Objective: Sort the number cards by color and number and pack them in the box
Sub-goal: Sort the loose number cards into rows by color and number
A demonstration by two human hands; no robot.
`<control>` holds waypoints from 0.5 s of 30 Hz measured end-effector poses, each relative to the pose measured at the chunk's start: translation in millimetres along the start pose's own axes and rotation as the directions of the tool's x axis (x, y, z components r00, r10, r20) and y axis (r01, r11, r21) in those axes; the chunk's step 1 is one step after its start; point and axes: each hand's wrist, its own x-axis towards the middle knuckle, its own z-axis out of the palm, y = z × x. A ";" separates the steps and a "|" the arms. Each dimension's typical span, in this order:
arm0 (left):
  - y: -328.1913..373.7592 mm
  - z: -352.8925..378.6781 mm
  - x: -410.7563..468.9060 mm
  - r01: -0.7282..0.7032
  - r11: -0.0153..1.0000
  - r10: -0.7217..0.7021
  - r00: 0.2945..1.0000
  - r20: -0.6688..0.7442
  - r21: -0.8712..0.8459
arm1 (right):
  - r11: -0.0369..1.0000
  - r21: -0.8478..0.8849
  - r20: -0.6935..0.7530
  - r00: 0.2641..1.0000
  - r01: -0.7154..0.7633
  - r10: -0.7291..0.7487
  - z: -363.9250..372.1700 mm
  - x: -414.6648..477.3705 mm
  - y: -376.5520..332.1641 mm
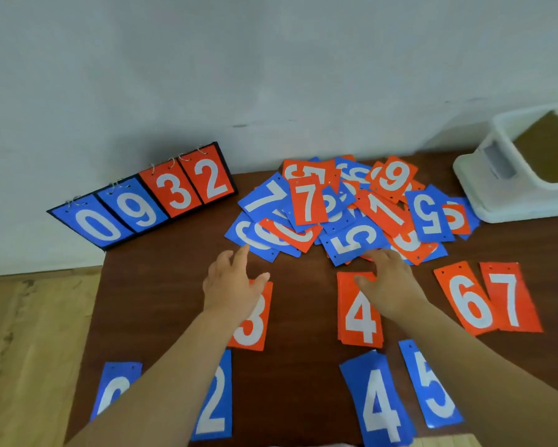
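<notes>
Blue cards are lying closest, in a row along the near edge of the counter (303,301): a blue 2 (213,404), a blue 4 (379,411) and a blue 5 (431,388). One more blue card (114,388) at the left is half hidden by a forearm, so its numeral is unreadable. Behind them a red row is lying: red 3 (252,324), red 4 (360,312), red 6 (466,301) and red 7 (510,298), the last two overlapping. The layout is working as a sorting grid, I judge: one colour per row, numbers rising from left to right, and gaps being left for numbers not yet found. Offset edges suggest the two 4s are small stacks.

Both hands are hovering past the red row at the near edge of the unsorted pile (352,208), which is sitting jumbled at the counter's far middle, probably to draw out the next cards. The left hand (231,285) is lying open with fingers spread, gripping nothing, its fingertips at the pile's near-left corner. The right hand (389,282) is also flat and open, its fingers stretching onto the pile's near edge and its thumb over the top of red 4; nothing is showing in its grasp.

The white box (497,175) is waiting at the far right, well apart from the rows, with no cards showing inside, so packing looks some way off. A flip scoreboard (142,198) is leaning against the wall at the far left.
</notes>
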 end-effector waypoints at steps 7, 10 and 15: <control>78.8 8.8 104.0 -0.078 0.986 0.086 0.995 0.049 -0.151 | 0.987 -0.053 -0.152 0.978 -0.152 0.143 -28.1 81.5 -0.6; 124.6 21.2 135.0 -0.099 0.980 0.111 0.992 0.061 -0.172 | 0.976 -0.132 -0.155 0.976 -0.176 0.155 -26.8 112.8 0.7; 147.9 50.1 157.2 -0.070 0.997 0.073 0.992 0.105 -0.031 | 0.964 -0.108 -0.164 0.960 -0.245 0.226 -18.6 146.2 12.7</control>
